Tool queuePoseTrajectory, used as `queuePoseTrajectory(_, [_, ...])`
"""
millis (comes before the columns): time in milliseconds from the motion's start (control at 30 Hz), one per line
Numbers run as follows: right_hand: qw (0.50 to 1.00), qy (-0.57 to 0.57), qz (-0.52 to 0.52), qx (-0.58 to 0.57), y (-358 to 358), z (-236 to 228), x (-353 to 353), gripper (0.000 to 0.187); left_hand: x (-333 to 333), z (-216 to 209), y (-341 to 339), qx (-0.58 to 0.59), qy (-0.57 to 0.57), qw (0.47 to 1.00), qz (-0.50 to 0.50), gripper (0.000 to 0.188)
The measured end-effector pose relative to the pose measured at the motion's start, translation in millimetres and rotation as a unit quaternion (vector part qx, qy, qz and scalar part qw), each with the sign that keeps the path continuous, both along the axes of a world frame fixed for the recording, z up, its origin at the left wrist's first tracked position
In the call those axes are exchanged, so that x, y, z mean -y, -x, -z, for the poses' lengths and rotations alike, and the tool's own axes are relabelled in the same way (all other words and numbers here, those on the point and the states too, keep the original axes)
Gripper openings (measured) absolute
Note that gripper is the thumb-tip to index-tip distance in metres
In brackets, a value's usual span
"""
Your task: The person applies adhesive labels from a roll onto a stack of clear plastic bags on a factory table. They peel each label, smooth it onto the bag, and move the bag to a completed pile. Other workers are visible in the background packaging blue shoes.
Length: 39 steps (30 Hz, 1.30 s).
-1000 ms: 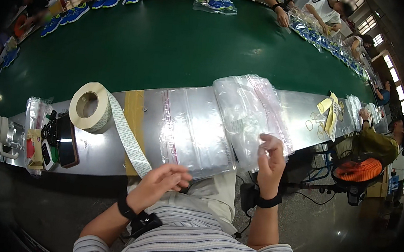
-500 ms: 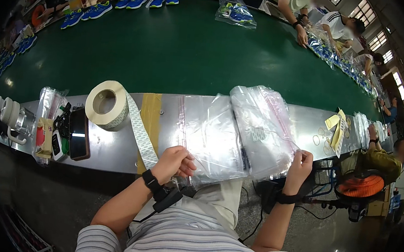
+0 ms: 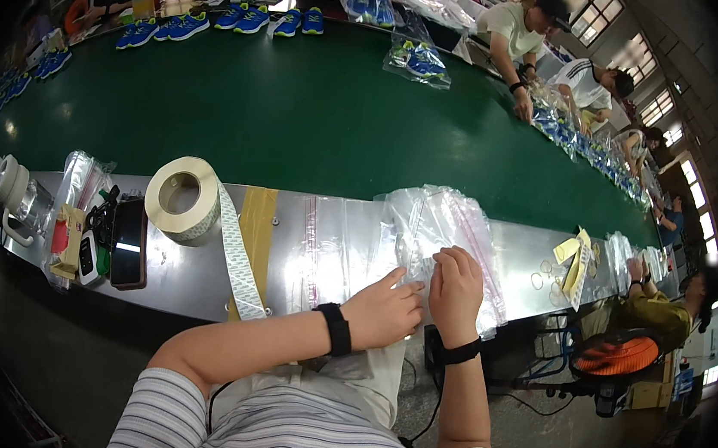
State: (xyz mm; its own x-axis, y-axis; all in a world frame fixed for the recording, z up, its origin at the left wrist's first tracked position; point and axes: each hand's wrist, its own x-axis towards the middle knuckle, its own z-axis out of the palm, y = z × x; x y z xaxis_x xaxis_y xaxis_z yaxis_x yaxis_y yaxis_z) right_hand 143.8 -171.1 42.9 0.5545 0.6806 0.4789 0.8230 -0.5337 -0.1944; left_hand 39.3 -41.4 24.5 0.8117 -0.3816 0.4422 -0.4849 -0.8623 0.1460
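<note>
Clear plastic bags with pink seal strips lie in two piles on the metal ledge in front of me: a flat pile (image 3: 341,244) at left and a looser, crumpled pile (image 3: 479,236) at right. Over the near edge of the bags, my left hand (image 3: 384,309) has its fingers loosely bent and slightly apart, with nothing visible in them. Close beside it, my right hand (image 3: 457,296) bends its fingers together against the right pile, seemingly pinching a bag; the fingertips are partly hidden. Both wrists wear black bands.
Left on the ledge are a label roll (image 3: 182,198) with its strip hanging down, a phone (image 3: 130,241), a clear jug (image 3: 24,200) and a small box (image 3: 69,241). Beyond runs a green conveyor belt (image 3: 257,119) with blue shoes (image 3: 245,18). At right are yellow paper strips (image 3: 575,266) and an orange fan (image 3: 619,354). Co-workers line the far side.
My left hand has moved right across the bags, and my right hand has moved left, so they are now close together. The view has shifted slightly.
</note>
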Motion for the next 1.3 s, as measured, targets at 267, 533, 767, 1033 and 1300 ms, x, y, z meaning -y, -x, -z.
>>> queuePoseTrajectory(267, [0.974, 0.152, 0.125, -0.109, -61, 33, 26, 0.068, -55, 15, -19, -0.252, -0.062, 0.923, -0.283, 0.058])
queuePoseTrajectory(533, [0.984, 0.123, 0.128, 0.004, -18, 0, 28, 0.058, -76, 12, 159, -0.213, 0.095, 0.949, -0.213, 0.032])
queuePoseTrajectory(767, [0.936, 0.105, -0.282, -0.185, 124, 26, -19, 0.04, -62, 72, 206, -0.287, 0.623, 0.641, -0.345, 0.035])
queuePoseTrajectory(1033, [0.772, -0.015, -0.2, -0.603, 134, 30, -43, 0.018, -58, 29, 184, -0.302, 0.825, 0.43, -0.207, 0.024])
queuePoseTrajectory(1300, [0.713, -0.073, -0.218, -0.662, 137, 35, -50, 0.01, -56, 9, 177, -0.214, 0.679, 0.606, -0.355, 0.028])
